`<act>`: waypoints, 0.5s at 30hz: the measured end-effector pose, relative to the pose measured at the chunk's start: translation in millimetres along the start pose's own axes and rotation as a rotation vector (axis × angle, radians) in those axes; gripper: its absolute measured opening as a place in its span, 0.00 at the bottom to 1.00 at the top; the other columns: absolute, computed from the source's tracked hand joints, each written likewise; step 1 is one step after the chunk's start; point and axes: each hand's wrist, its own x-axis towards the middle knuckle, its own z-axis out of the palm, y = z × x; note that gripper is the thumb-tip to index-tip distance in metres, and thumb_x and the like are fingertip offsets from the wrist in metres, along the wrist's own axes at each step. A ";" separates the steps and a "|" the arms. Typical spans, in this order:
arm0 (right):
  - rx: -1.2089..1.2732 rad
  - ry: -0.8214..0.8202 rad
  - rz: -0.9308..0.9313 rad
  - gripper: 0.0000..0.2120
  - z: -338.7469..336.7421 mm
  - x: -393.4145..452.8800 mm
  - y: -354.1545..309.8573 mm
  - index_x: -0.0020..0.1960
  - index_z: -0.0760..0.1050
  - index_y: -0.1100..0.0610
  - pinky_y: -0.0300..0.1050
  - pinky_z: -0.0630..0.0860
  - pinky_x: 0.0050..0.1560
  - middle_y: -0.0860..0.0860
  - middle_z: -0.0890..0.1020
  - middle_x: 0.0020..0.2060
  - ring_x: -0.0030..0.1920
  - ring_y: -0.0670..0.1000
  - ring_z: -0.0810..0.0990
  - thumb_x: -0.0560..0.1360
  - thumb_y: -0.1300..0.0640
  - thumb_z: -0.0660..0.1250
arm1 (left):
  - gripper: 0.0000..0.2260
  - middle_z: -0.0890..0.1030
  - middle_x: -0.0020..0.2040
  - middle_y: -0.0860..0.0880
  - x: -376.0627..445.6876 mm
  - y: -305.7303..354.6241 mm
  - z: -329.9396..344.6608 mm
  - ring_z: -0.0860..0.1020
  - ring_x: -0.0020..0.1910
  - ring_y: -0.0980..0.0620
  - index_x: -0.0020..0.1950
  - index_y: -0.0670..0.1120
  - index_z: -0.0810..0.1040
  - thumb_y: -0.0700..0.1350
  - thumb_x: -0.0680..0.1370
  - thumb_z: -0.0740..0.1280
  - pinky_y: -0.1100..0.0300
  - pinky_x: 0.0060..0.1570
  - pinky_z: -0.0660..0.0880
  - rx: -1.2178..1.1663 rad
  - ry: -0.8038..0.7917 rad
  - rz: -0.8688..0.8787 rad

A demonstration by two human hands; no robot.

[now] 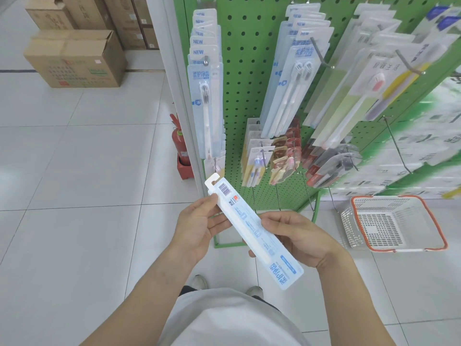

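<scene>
Left hand [199, 226]: curled round the upper end of the pack [240, 211]; thumb on the near edge just below the barcode, fingers underneath.
Right hand [303, 239]: pinches the lower half of the pack; thumb pressed on the top face, fingers curled beneath, one fingertip showing past the left edge.
Pack position: between both hands, in the air in front of the torso, slanted; hang-tab end points up-left toward the rack, the printed end down-right.
Pack make: long, narrow, flat blister card, white and pale blue, glossy; back face up, with barcode, small red mark and blue print; notched hang hole at the tab.
Rack: green pegboard [245, 46], round holes in a regular grid, metal hooks [321, 54] sticking out.
On the hooks: hung packs [205, 96] of toothbrushes in rows, clear plastic over card; the left row matches the held pack in colour.
Basket [399, 197]: white perforated plastic, orange rim and handles, on the floor [74, 196] right of the rack foot; slotted bottom in plain view.
Floor: glossy pale square tiles.
Farther left: red extinguisher [178, 138] by the rack post; brown cardboard boxes [74, 58] stacked, flaps closed, contents hidden.
</scene>
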 end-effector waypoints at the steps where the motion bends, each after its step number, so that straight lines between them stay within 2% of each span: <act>1: -0.027 0.012 -0.002 0.20 0.7 -0.1 0.4 0.63 0.80 0.61 0.59 0.74 0.54 0.62 0.85 0.52 0.47 0.60 0.86 0.76 0.52 0.69 | 0.10 0.86 0.52 0.39 -0.1 -0.9 1.3 0.86 0.47 0.43 0.59 0.37 0.81 0.42 0.82 0.66 0.54 0.44 0.84 0.005 0.000 -0.001; 4: -0.098 0.052 -0.008 0.19 2.5 -1.2 -0.5 0.62 0.81 0.56 0.46 0.80 0.40 0.54 0.86 0.46 0.43 0.53 0.85 0.73 0.51 0.71 | 0.14 0.86 0.51 0.41 0.9 -3.2 5.3 0.86 0.46 0.45 0.63 0.36 0.79 0.44 0.82 0.65 0.54 0.44 0.83 -0.002 -0.005 -0.015; 7: -0.171 0.020 -0.013 0.22 5.4 -1.2 -1.7 0.64 0.80 0.52 0.40 0.76 0.32 0.51 0.84 0.41 0.39 0.50 0.81 0.71 0.54 0.75 | 0.17 0.86 0.50 0.43 -1.8 -4.0 12.9 0.84 0.43 0.47 0.65 0.35 0.77 0.45 0.83 0.65 0.54 0.44 0.83 -0.051 -0.035 -0.041; 10: -0.258 0.061 -0.014 0.24 14.7 7.0 2.3 0.60 0.81 0.52 0.39 0.67 0.29 0.49 0.84 0.41 0.35 0.49 0.76 0.65 0.57 0.80 | 0.15 0.86 0.44 0.47 -5.5 -3.5 18.7 0.83 0.35 0.52 0.63 0.38 0.78 0.47 0.83 0.65 0.55 0.42 0.83 -0.064 -0.097 -0.055; 12: -0.276 0.121 0.002 0.24 21.5 12.8 6.9 0.56 0.82 0.52 0.39 0.63 0.29 0.48 0.83 0.39 0.34 0.48 0.72 0.61 0.58 0.82 | 0.14 0.86 0.42 0.47 -6.0 -2.9 21.0 0.81 0.34 0.53 0.62 0.39 0.78 0.47 0.82 0.65 0.52 0.49 0.80 -0.049 -0.109 -0.035; 15: -0.283 0.131 0.000 0.23 28.8 17.4 10.6 0.54 0.82 0.55 0.40 0.63 0.29 0.47 0.81 0.37 0.32 0.47 0.71 0.61 0.60 0.83 | 0.15 0.85 0.42 0.46 -6.9 -1.8 24.3 0.81 0.35 0.52 0.64 0.34 0.77 0.44 0.82 0.67 0.55 0.45 0.79 -0.037 -0.113 0.003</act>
